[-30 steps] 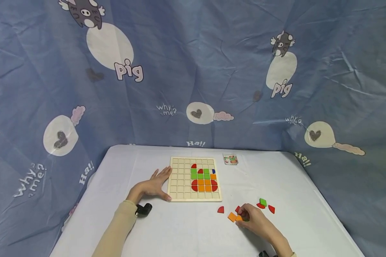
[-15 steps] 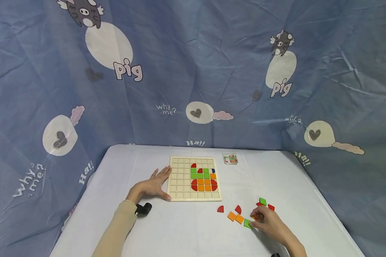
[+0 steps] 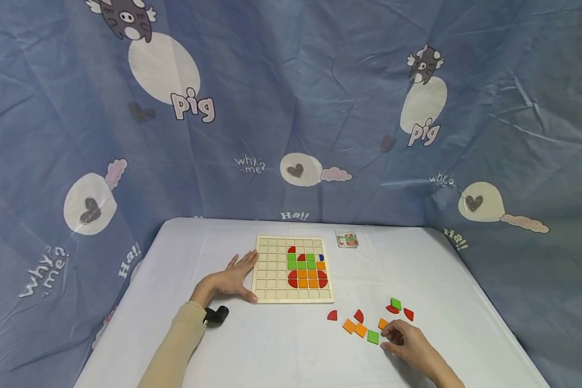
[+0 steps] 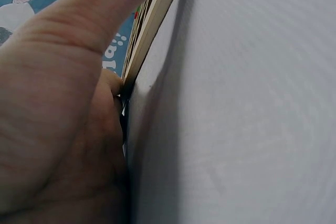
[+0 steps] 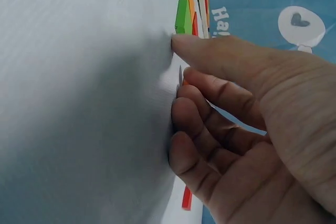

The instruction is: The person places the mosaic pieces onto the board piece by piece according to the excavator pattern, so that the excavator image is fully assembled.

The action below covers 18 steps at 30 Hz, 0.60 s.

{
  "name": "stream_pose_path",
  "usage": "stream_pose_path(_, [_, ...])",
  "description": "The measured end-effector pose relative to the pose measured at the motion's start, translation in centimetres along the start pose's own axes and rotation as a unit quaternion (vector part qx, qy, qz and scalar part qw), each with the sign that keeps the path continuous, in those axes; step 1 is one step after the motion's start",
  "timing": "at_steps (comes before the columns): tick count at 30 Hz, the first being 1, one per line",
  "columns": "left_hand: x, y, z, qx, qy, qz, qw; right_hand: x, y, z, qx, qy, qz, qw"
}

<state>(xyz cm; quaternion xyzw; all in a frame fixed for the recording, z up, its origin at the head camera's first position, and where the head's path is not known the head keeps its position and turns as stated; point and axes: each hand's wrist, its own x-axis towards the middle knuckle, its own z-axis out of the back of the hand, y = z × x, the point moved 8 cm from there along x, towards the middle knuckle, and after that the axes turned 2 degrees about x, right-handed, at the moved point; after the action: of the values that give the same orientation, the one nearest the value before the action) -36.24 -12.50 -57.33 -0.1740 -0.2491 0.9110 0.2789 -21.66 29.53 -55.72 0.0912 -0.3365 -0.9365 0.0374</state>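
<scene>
A pale wooden grid board lies on the table, with green, red, orange and blue pieces set in its right half. My left hand rests at its left edge, fingers and thumb spread against the rim; the left wrist view shows the thumb along the board's side. On the right, my right hand is low over the table, its thumb apart from its bent fingers and nothing between them. Near its fingertips lie an orange square tile and a green square tile.
Two more orange tiles and two red quarter-round pieces lie left of the right hand. Beyond it, a green tile overlaps a red piece, beside another red piece. A small picture card lies behind the board.
My right hand has moved right, away from the orange tiles, and drawn back slightly from the tiles; a green and an orange tile now show beside it. The left hand and board stay put.
</scene>
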Motion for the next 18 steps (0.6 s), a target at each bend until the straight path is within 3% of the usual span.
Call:
stream_pose_path(6, [0.3,0.3,0.0,0.006,-0.004,0.002,1.0,0.1,0.7,-0.4,0.021,-0.017,0.026,0.999])
stream_pose_path(10, [0.3,0.3,0.1,0.008,-0.005,0.002,1.0,0.5,1.7,-1.1,0.007,-0.028,0.043,0.999])
stream_pose_path(18, [0.1,0.0,0.0,-0.001,-0.006,-0.002,1.0,1.5,2.3,-1.7,-0.031,-0.026,-0.034,0.999])
